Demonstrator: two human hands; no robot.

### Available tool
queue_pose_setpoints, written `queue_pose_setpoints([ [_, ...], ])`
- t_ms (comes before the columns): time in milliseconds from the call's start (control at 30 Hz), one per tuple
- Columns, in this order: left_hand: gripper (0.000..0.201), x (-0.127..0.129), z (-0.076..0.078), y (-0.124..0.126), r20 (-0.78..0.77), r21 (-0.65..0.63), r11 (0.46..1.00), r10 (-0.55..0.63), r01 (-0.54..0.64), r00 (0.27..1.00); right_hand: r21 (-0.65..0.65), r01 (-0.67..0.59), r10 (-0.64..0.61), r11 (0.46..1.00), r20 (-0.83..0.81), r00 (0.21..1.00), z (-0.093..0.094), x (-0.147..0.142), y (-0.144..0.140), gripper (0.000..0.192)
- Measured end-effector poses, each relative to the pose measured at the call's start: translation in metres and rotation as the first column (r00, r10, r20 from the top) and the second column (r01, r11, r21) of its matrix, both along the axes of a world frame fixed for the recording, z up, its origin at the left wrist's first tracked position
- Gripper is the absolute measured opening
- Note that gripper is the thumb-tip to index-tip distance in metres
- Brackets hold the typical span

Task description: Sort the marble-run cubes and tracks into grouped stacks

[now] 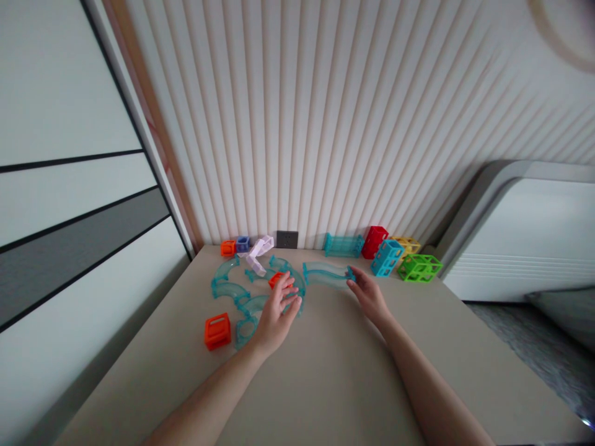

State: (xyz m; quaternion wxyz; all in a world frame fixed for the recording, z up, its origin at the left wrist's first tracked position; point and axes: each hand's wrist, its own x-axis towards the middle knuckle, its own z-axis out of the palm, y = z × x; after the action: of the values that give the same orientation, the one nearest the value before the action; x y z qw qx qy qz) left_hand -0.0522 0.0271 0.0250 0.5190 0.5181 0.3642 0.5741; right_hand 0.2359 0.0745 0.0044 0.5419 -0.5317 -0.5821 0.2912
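My left hand lies with spread fingers over a curved clear-teal track piece, its fingertips by a small orange block among the tracks. My right hand reaches forward, its fingertips touching the right end of a wavy teal track piece. More curved teal track pieces lie to the left on the beige table. An orange cube block stands left of my left hand.
Along the ribbed wall stand a small orange block, a blue block, clear pieces, a dark socket, a teal straight track, red, blue, yellow and green frame cubes. A bed is at right.
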Motion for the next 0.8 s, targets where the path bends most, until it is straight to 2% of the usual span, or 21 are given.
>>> queue_pose_setpoints([
  [133, 0.048, 0.0, 0.004, -0.003, -0.049, 0.019, 0.999, -0.024, 0.025, 0.999, 0.006, 0.144, -0.145, 0.989, 0.054, 0.988, -0.007, 0.018, 0.012, 0.072],
  [267, 0.041, 0.0, 0.008, -0.005, -0.098, 0.035, 0.998, -0.053, 0.056, 0.994, 0.01, 0.231, -0.23, 0.973, 0.135, 0.964, -0.011, 0.031, 0.018, 0.065],
  [567, 0.036, 0.0, 0.009, -0.006, -0.161, 0.045, 0.996, -0.066, 0.074, 0.985, 0.01, 0.302, -0.286, 0.953, 0.351, 0.892, -0.013, 0.037, 0.018, 0.053],
  [800, 0.034, 0.0, 0.009, -0.007, -0.244, 0.074, 0.994, -0.061, 0.082, 0.968, 0.007, 0.365, -0.312, 0.931, 0.536, 0.785, -0.011, 0.039, 0.015, 0.05],
])
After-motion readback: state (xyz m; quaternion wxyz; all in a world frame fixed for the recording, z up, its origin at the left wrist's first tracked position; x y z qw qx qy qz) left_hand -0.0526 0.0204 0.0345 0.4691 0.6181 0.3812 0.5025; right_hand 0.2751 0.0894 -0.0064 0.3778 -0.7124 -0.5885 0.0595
